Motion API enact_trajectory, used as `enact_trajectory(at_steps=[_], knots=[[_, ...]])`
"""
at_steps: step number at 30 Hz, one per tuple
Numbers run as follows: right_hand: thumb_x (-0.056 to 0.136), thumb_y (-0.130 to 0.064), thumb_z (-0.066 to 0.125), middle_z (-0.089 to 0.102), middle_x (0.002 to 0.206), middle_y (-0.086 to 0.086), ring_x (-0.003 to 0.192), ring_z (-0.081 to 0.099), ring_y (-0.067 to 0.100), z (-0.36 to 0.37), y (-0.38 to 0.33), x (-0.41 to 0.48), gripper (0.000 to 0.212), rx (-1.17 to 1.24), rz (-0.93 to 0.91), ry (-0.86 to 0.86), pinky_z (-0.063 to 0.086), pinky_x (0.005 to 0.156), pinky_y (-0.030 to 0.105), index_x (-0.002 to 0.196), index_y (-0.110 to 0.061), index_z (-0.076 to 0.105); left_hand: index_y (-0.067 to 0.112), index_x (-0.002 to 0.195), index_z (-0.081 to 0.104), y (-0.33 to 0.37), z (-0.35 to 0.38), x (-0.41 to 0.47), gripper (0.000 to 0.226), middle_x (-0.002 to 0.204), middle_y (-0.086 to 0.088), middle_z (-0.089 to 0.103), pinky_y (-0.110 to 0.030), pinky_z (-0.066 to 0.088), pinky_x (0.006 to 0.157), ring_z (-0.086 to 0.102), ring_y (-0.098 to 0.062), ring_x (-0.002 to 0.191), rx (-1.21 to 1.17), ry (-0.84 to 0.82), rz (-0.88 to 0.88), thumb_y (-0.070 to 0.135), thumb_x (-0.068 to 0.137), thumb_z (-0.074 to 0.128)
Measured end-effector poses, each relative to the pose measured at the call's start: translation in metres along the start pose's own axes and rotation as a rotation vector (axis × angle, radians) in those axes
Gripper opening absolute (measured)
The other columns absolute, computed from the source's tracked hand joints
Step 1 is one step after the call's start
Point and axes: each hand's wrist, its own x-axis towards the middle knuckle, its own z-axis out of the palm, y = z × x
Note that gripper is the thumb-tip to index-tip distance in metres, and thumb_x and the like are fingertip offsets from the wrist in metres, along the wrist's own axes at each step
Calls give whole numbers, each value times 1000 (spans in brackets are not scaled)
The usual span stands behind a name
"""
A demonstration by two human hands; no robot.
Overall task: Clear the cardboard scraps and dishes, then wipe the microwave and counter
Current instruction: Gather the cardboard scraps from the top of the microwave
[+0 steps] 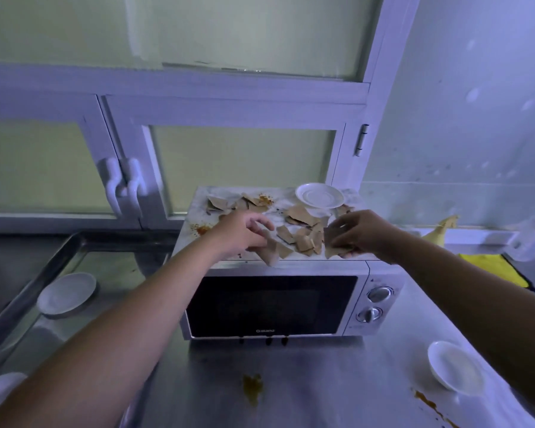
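Stained tabletop [306, 381] nearest; cardboard scraps [303, 242] are gripped in left hand [241, 234] and right hand [363, 233]; more lie loose between the fingers [260, 223].

A person's left hand [244, 234] and right hand [360, 233] each grip cardboard scraps [303, 242] atop a white microwave [380, 304], near a saucer [319, 196], above a stained steel worktop [306, 381].

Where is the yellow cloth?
In the head view, the yellow cloth lies on the counter at the far right, beside the banana peel, right of the microwave.
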Motion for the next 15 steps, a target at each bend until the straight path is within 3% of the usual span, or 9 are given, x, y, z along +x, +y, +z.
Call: enact_trajectory(at_steps=[3, 7, 10, 13, 15], knots=[[73, 4, 82, 69, 87, 10, 69, 65, 20, 12, -16, 15, 28, -173, -103, 28, 52, 57, 25, 84, -18, 70, 25, 100, 73, 9, 4, 19, 25, 97, 0, 71, -28, 58, 72, 70, -17, 85, 130, -75, -33, 7, 83, 75], [74, -3, 82, 68, 85, -4, 80, 63, 13, 29, -26, 36, 27, -384, -190, 1, 51, 64, 24, 82, -25, 70, 21, 106, 71, 10, 9, 38, 27, 98, 2, 66, -25, 45, 65, 64, -14, 86, 351, -145, -58, 5, 84, 73], [75, -3, 80, 70, 85, -3, 81, 67, 16, 38, -19, 44, 26, -431, -201, -26, 57, 67, 28, 89, -24, 72, 21, 103, 73, 5, 11, 45, 25, 93, 5, 62, -24, 44, 62, 61, -13, 82, 417, -160, -46, 3, 86, 69], [77, -13, 81, 64, 88, -9, 78, 60, 14, 42, -9, 49, 29, -554, -248, 7, 44, 59, 20, 103, -25, 73, 25, 103, 72, 2, 13, 47, 25, 93, 8, 61, -23, 43, 61, 60, -12, 81, 458, -170, -15, 6, 88, 66], [79, -23, 82, 65, 103, -6, 89, 58, 16, 43, -4, 51, 39, -640, -319, 53, 42, 68, 23, 117, -24, 71, 28, 104, 72, 1, 13, 47, 26, 98, 6, 62, -24, 43, 64, 61, -13, 86, 499, -181, 1, 8, 89, 66]])
